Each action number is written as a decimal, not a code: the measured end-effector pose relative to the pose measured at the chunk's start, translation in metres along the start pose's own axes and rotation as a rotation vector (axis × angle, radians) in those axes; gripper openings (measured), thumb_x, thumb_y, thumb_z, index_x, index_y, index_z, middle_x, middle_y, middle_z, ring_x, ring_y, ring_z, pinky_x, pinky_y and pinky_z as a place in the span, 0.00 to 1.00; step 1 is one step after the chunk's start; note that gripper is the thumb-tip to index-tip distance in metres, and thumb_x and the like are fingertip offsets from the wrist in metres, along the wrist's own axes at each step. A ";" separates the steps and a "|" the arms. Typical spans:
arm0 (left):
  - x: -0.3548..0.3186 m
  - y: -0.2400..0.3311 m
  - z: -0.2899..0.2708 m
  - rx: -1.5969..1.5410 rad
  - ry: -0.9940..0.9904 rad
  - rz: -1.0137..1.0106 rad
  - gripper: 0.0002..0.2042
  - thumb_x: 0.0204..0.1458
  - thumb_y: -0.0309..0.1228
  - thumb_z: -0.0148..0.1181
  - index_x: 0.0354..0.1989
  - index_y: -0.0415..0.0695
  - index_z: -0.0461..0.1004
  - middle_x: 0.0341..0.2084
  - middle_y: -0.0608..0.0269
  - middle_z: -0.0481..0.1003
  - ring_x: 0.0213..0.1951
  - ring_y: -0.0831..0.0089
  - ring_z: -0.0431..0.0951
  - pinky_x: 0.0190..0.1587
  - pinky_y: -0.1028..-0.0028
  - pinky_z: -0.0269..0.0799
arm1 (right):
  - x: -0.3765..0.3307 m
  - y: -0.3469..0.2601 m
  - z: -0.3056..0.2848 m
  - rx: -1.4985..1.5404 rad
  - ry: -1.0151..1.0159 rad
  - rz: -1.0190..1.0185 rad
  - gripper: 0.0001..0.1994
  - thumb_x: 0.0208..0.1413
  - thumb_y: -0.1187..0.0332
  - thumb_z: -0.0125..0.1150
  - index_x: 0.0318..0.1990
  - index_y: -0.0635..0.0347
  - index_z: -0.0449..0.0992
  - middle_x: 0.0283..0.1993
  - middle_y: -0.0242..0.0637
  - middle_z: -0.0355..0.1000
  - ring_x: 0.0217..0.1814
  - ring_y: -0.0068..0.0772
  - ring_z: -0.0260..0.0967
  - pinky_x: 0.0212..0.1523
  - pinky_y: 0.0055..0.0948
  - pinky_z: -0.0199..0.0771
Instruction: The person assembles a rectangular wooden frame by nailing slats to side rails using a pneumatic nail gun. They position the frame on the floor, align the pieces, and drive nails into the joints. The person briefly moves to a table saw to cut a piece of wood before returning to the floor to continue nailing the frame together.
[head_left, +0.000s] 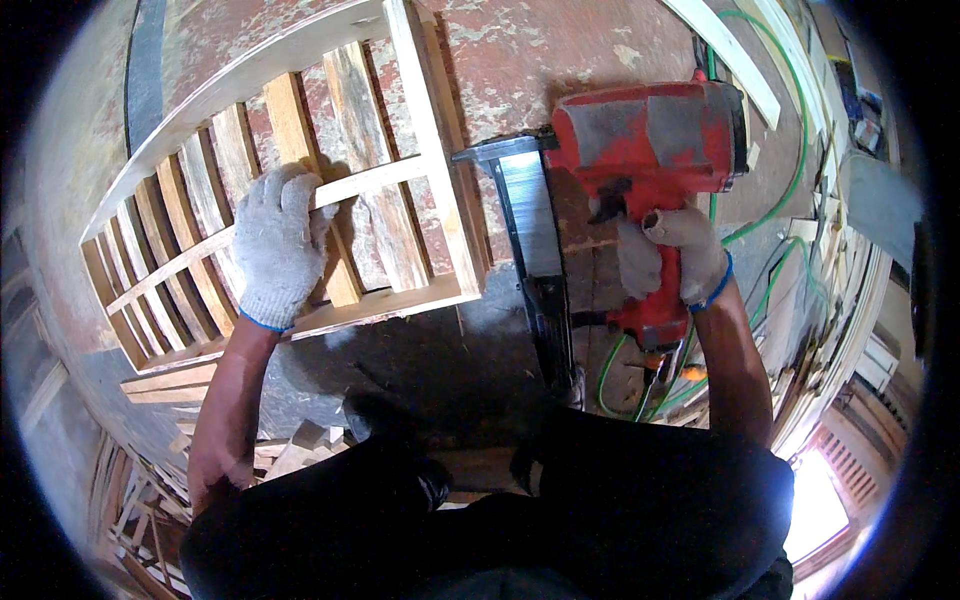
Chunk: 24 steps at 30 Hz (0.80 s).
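The right hand [678, 255], in a grey knit glove with a blue cuff, is closed around the handle of a red pneumatic nail gun [648, 150]. The fingers wrap the grip from the far side, with the gun's bulky red head just above the knuckles. From the head a long dark magazine [535, 245] runs down to the left of the hand, its upper end lying close beside the corner of a wooden slatted frame [300, 190]. Below the hand, a green air hose [620, 380] leaves the butt of the handle and loops away over the floor — part of it curves up to the right past the gun.

Well to the left of the gun, the left hand [280, 245], gloved the same way, lies palm down on the frame. Its fingers curl over a thin pale cross rail while the palm covers one of the darker slats beneath — pressing rather than lifting, as far as can be seen.

The frame rests on a worn reddish work surface [560, 50] with flaking paint. Nearer the person, below the left forearm, lie stacked wood offcuts [170, 380].
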<state>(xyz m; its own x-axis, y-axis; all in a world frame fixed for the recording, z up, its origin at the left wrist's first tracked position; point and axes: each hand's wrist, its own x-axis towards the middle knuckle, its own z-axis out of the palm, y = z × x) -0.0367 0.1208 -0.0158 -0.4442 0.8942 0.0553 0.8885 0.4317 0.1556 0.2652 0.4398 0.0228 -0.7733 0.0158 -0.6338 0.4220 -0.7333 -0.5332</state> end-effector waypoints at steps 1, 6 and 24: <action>0.000 -0.001 0.002 -0.003 -0.005 -0.010 0.19 0.50 0.28 0.67 0.51 0.44 0.73 0.53 0.51 0.74 0.54 0.47 0.74 0.56 0.52 0.69 | 0.000 -0.001 -0.004 -0.018 0.021 0.020 0.31 0.56 0.59 0.62 0.62 0.72 0.65 0.18 0.32 0.61 0.14 0.32 0.61 0.18 0.36 0.63; -0.002 -0.001 0.002 0.011 -0.022 -0.005 0.19 0.51 0.27 0.66 0.52 0.44 0.71 0.54 0.49 0.74 0.55 0.45 0.73 0.57 0.51 0.69 | 0.000 -0.003 -0.006 -0.074 0.109 0.056 0.30 0.56 0.60 0.62 0.61 0.72 0.67 0.18 0.32 0.61 0.14 0.32 0.60 0.19 0.36 0.63; 0.004 0.003 -0.002 0.006 -0.004 0.041 0.20 0.50 0.29 0.68 0.51 0.42 0.72 0.52 0.49 0.74 0.54 0.46 0.74 0.55 0.51 0.69 | -0.005 0.001 0.009 -0.012 0.073 0.058 0.14 0.59 0.59 0.57 0.25 0.58 0.70 0.20 0.37 0.68 0.20 0.37 0.69 0.26 0.37 0.71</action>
<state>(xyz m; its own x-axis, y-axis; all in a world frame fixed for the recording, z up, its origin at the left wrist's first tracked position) -0.0365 0.1254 -0.0135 -0.4065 0.9118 0.0572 0.9067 0.3950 0.1476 0.2647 0.4329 0.0308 -0.7113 0.0236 -0.7025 0.4706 -0.7263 -0.5010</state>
